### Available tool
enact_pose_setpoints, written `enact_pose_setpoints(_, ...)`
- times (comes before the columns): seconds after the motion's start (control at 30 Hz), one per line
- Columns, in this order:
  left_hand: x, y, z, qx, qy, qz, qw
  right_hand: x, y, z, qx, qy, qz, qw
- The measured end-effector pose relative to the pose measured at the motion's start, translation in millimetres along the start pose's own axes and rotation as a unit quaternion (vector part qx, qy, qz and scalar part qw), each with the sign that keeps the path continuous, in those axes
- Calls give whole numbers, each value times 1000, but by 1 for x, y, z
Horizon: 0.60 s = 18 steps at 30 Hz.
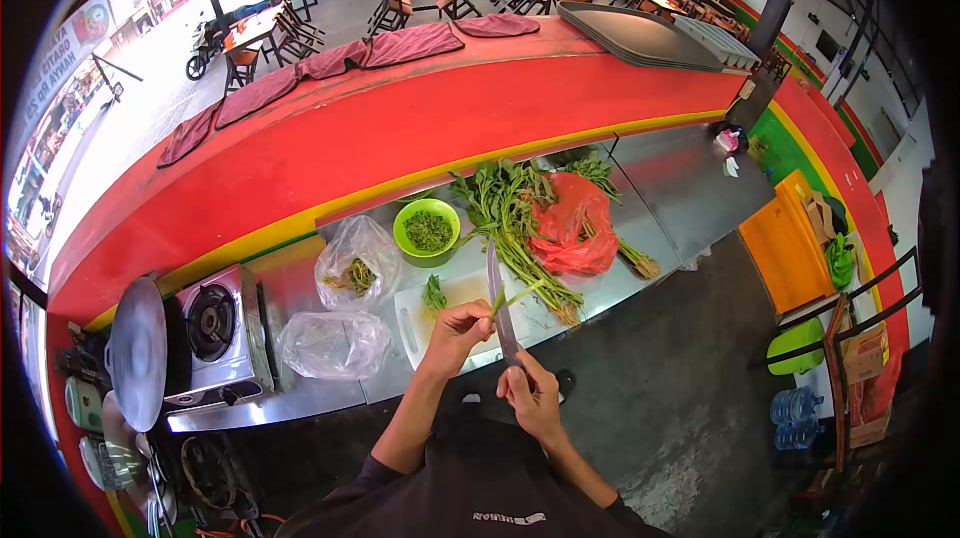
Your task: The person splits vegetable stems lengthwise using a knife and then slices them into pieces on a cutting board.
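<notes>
- Over the white cutting board [408,323], the left hand [460,334] pinches a green stem [499,303] between thumb and fingers.
- To its right, the right hand [531,393] is closed around the handle of a knife [505,318], its blade pointing to the far side, right beside the stem; whether they touch, I cannot tell.
- On the board, left of the knife, lies a small leafy sprig [434,294].
- Beyond the board stands a green bowl [424,260] holding chopped greens [428,230].
- Right of the bowl lies a large bunch of leafy greens [498,200], with a red bag [578,243] on its right.
- Left of the board are two clear bags [335,346], one far, one near.
</notes>
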<state>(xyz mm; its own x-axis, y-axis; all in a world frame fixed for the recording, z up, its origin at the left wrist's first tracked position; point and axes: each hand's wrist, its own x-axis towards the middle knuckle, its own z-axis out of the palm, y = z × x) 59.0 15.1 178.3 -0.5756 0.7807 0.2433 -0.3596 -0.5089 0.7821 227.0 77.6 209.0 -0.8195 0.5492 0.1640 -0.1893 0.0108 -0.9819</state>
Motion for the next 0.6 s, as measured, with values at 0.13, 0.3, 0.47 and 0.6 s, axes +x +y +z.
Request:
enact_pose_setpoints(0.13,0,10,-7,10,9,-14,1000,-1,3,7,-10,-6,15,1000)
enact_pose_setpoints(0.3,1,19,-11,-7,6,-16,1000,-4,-2,14,-9,5,62,998)
enact_pose_setpoints(0.47,3,15,-25,17,-8,-19,1000,-4,7,19,-27,-6,37,999)
enact_pose_setpoints(0.6,3,28,-25,12,-23,-38,999,-1,5,23,-33,-9,27,999)
